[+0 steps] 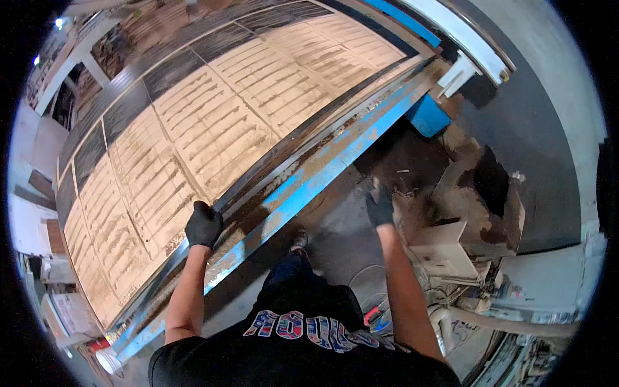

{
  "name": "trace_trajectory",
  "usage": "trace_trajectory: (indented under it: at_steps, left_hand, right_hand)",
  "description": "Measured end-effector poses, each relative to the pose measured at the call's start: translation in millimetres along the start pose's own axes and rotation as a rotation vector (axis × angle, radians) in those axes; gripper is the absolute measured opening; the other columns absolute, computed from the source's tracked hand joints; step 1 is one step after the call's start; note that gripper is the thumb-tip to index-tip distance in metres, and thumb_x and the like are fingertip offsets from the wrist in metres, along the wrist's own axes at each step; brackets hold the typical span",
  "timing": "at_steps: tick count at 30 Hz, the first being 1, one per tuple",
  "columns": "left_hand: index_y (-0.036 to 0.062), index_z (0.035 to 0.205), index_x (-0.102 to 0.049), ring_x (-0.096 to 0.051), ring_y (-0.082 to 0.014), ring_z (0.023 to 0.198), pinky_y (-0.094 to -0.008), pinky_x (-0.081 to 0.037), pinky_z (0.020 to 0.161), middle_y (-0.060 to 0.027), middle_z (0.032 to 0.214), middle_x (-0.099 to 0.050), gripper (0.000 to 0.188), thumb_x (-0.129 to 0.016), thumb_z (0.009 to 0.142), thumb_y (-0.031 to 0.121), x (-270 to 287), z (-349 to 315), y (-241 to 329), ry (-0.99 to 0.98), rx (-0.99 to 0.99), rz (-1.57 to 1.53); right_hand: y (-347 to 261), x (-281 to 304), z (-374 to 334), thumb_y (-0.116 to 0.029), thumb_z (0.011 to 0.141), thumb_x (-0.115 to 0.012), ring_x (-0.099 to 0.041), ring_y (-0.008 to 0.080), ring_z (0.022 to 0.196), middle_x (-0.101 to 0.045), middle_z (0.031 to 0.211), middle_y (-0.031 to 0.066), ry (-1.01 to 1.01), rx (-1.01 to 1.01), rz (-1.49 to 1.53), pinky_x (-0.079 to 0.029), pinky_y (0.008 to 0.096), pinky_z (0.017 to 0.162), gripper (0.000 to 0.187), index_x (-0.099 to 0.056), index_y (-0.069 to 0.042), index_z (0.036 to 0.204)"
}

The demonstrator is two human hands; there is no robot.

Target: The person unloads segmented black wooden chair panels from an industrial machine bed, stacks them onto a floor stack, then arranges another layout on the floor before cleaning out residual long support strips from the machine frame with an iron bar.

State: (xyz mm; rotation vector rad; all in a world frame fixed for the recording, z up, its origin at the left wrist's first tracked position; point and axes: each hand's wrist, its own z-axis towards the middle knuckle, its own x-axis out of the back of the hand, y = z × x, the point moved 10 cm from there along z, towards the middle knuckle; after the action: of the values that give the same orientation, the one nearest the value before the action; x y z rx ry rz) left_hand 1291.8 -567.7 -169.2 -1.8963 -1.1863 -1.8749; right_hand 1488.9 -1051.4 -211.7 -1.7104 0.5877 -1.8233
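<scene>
My left hand (204, 224), in a black glove, is closed on a dark metal edge rail (277, 156) along the near side of a large machine bed. Beside that hand lies a tan board surface (213, 122), scored with grooves and streaked with dark dust. My right hand (380, 205), also gloved in black, hangs over the floor to the right of the bed, apart from it. Motion smears its fingers, so their pose and anything in them cannot be made out.
A worn blue beam (309, 187) runs along the bed's near side. At the far right end stands a white and blue gantry (474, 39). Torn brown sheeting (480, 193), a pale box (442, 248) and hoses (445, 329) lie on my right. My shoe (299, 240) is beside the beam.
</scene>
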Motion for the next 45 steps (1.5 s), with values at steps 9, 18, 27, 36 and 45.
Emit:
trace_trajectory:
  at_steps: [9, 18, 27, 36, 45]
  left_hand:
    - [0.0123, 0.085, -0.065, -0.061, -0.0358, 0.076, -0.0438, -0.049, 0.065, -0.0157, 0.080, -0.064, 0.043, -0.050, 0.084, 0.052, 15.8, 4.9, 26.7, 0.041, -0.123, 0.235]
    - [0.0152, 0.085, -0.067, -0.062, -0.0344, 0.071, -0.0437, -0.049, 0.061, -0.0142, 0.076, -0.065, 0.040, -0.056, 0.079, 0.053, 36.3, -72.3, 93.1, 0.068, 0.168, 0.331]
    - [0.0100, 0.094, -0.067, -0.062, -0.0374, 0.080, -0.0435, -0.049, 0.068, -0.0153, 0.084, -0.065, 0.042, -0.051, 0.085, 0.048, 2.3, -192.5, 145.2, 0.211, 0.515, 0.336]
    - [0.0022, 0.100, -0.064, -0.062, -0.0371, 0.084, -0.0411, -0.048, 0.072, -0.0207, 0.090, -0.064, 0.044, -0.053, 0.087, 0.043, -24.2, -179.7, 136.6, 0.411, 0.448, -0.080]
    - [0.0116, 0.089, -0.059, -0.061, -0.0385, 0.075, -0.0476, -0.047, 0.063, -0.0160, 0.083, -0.064, 0.037, -0.053, 0.085, 0.048, -19.0, -26.1, 282.9, 0.276, 0.130, 0.192]
  right_hand:
    - [-246.3, -148.0, 143.1, -0.035, 0.087, -0.052, -0.032, 0.0383, 0.124, -0.039, 0.131, 0.0237, -0.139, 0.681, -0.221, -0.024, 0.0519, 0.103, 0.055, -0.042, -0.001, 0.129]
    - [-261.2, -212.6, 116.0, -0.048, 0.089, -0.040, -0.022, 0.0350, 0.134, -0.035, 0.139, 0.0195, -0.262, 0.944, -0.026, -0.007, 0.0516, 0.110, 0.066, -0.035, -0.002, 0.135]
    - [-261.6, -201.1, 124.8, -0.048, 0.089, -0.042, -0.025, 0.0322, 0.132, -0.040, 0.134, 0.0152, -0.484, 0.878, 0.247, -0.010, 0.0501, 0.110, 0.056, -0.041, -0.010, 0.130]
    - [-190.4, -151.9, 187.1, -0.029, 0.080, -0.064, -0.049, 0.0358, 0.107, -0.055, 0.111, 0.0184, -0.224, 0.749, 0.709, -0.037, 0.0452, 0.093, 0.041, -0.054, -0.004, 0.111]
    - [28.6, -13.9, 330.1, -0.001, 0.081, -0.058, -0.057, 0.0209, 0.095, -0.059, 0.103, 0.0094, 0.027, 0.513, 0.424, -0.047, 0.0316, 0.081, 0.020, -0.058, -0.003, 0.101]
